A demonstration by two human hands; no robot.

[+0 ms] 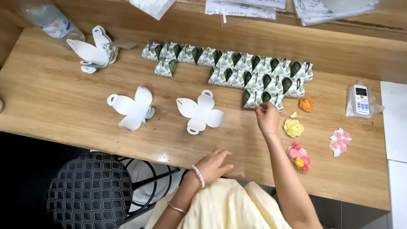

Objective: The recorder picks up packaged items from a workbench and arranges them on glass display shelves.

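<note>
Two hands: right pinching a folded leaf-print box, left flat, empty.

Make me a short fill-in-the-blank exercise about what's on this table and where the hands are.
1. The right hand reaches to the folded leaf-print ____ in the front row.
2. The left hand rests flat on the wooden ____.
3. Just right of the right hand lies a ____ paper flower, below an orange one.
4. The plastic bottle lies at the table's far ____ corner.

Missing words: boxes; table; yellow; left
</note>
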